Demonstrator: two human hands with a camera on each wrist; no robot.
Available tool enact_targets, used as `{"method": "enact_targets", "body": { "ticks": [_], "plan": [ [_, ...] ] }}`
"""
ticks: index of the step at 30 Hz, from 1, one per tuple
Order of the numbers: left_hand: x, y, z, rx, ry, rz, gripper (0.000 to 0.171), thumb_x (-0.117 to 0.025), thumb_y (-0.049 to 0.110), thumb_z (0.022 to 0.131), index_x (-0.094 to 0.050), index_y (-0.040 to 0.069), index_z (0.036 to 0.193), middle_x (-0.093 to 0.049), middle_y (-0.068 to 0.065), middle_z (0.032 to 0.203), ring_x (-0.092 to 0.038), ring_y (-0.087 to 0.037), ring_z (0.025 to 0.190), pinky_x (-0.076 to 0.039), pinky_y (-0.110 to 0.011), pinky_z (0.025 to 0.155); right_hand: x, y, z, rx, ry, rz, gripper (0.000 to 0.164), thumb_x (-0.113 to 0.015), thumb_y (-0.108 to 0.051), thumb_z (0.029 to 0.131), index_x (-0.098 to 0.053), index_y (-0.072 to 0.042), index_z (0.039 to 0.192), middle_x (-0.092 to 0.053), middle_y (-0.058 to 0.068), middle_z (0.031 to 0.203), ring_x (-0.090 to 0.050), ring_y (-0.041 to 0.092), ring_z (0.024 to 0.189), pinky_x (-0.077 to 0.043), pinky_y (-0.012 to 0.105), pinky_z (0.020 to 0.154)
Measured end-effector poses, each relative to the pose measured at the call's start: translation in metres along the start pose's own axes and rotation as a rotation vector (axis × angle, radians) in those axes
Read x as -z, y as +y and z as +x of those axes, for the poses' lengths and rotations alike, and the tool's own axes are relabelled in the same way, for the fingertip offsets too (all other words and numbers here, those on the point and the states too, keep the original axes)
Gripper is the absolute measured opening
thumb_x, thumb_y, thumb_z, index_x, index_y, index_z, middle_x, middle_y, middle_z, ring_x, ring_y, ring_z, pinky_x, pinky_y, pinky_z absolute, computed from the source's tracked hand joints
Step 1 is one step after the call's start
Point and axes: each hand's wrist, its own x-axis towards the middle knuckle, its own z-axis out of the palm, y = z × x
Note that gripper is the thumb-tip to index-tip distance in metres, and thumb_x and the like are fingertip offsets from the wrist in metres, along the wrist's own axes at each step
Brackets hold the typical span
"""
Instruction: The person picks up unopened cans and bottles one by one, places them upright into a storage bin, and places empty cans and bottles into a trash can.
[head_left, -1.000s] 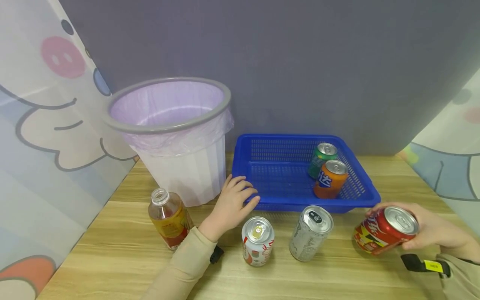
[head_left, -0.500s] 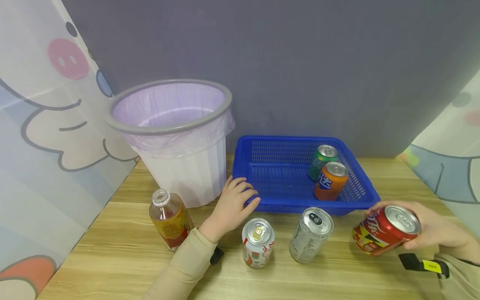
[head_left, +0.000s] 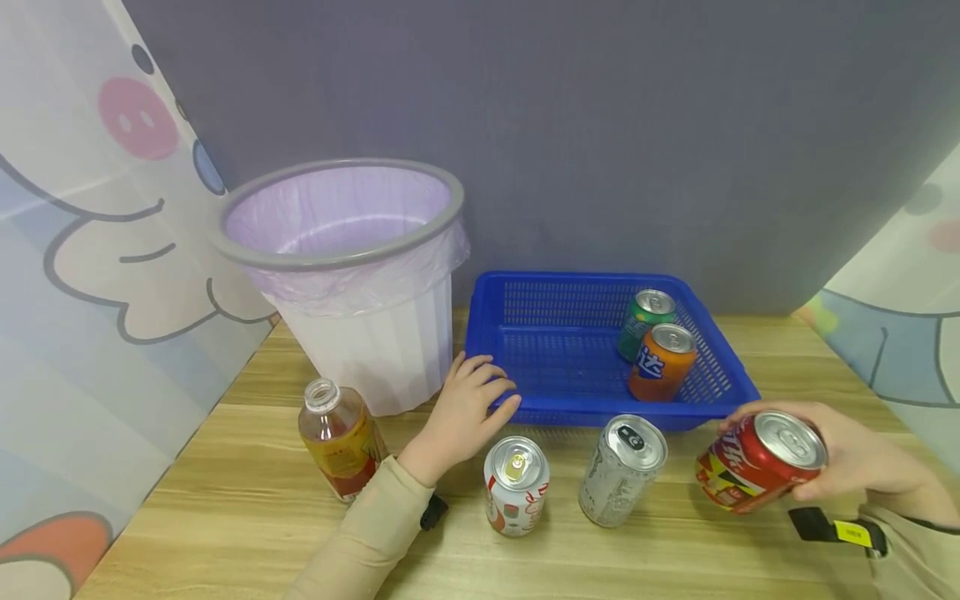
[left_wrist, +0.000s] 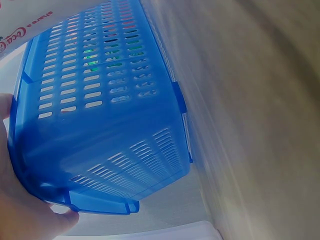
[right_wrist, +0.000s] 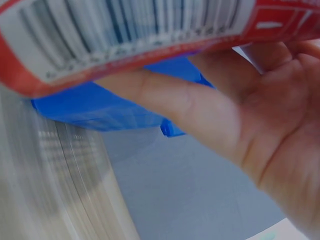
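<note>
My right hand (head_left: 862, 454) grips a red Coca-Cola can (head_left: 742, 467) at the right of the table, beside the basket's front right corner. The can leans with its top toward my palm; its barcode side fills the top of the right wrist view. My left hand (head_left: 468, 404) rests on the front left corner of a blue plastic basket (head_left: 570, 412), fingers lying loosely over the rim. Inside the basket, an orange Fanta can (head_left: 660, 367) and a green can (head_left: 641, 325) stand at the right side.
A white Coca-Cola can (head_left: 516, 492) and a silver-white can (head_left: 618, 475) stand before the basket. An uncapped bottle of reddish drink (head_left: 341, 442) stands left of my forearm. Behind it is a white bin (head_left: 375, 350) with a purple liner. A grey panel (head_left: 570, 133) backs the table.
My right hand has shifted slightly left with the red Coca-Cola can, mostly in the last half second. The left hand stays at the basket corner.
</note>
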Motion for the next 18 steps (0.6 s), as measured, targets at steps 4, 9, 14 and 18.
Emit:
{"method": "enact_targets", "body": {
  "ticks": [4, 9, 14, 18],
  "plan": [
    [0.000, 0.000, 0.000, -0.004, 0.003, -0.008, 0.027, -0.051, 0.034, 0.093, -0.070, 0.014, 0.096, -0.065, -0.001, 0.104, -0.051, -0.027, 0.119, -0.028, -0.061, 0.106, -0.001, 0.000, 0.003, 0.011, -0.001, -0.010, 0.067, -0.063, 0.011, 0.075, -0.028, 0.020, 0.132, -0.046, 0.020, 0.137, -0.051, 0.023, 0.123, -0.051, 0.029, 0.090],
    [-0.001, 0.000, 0.001, -0.004, 0.003, -0.003, 0.027, -0.051, 0.034, 0.093, -0.070, 0.014, 0.096, -0.065, -0.001, 0.104, -0.051, -0.027, 0.118, -0.029, -0.061, 0.106, -0.002, 0.001, 0.009, 0.042, -0.008, -0.013, 0.068, -0.064, 0.010, 0.074, -0.029, 0.021, 0.131, -0.047, 0.021, 0.136, -0.051, 0.024, 0.123, -0.051, 0.029, 0.091],
    [-0.001, -0.001, 0.001, 0.001, 0.002, -0.005, 0.028, -0.051, 0.034, 0.093, -0.070, 0.013, 0.097, -0.065, -0.001, 0.104, -0.051, -0.027, 0.119, -0.028, -0.061, 0.106, -0.004, 0.001, 0.018, 0.060, -0.010, -0.035, 0.065, -0.066, 0.007, 0.075, -0.032, 0.020, 0.130, -0.048, 0.021, 0.135, -0.051, 0.024, 0.123, -0.050, 0.028, 0.092],
    [0.000, 0.000, 0.000, 0.004, -0.002, -0.009, 0.028, -0.051, 0.034, 0.093, -0.070, 0.013, 0.097, -0.065, -0.001, 0.104, -0.050, -0.027, 0.119, -0.027, -0.060, 0.107, -0.005, 0.002, 0.023, 0.077, -0.024, -0.019, 0.065, -0.065, 0.006, 0.076, -0.032, 0.020, 0.130, -0.047, 0.021, 0.135, -0.051, 0.025, 0.122, -0.051, 0.030, 0.092]
  ]
}}
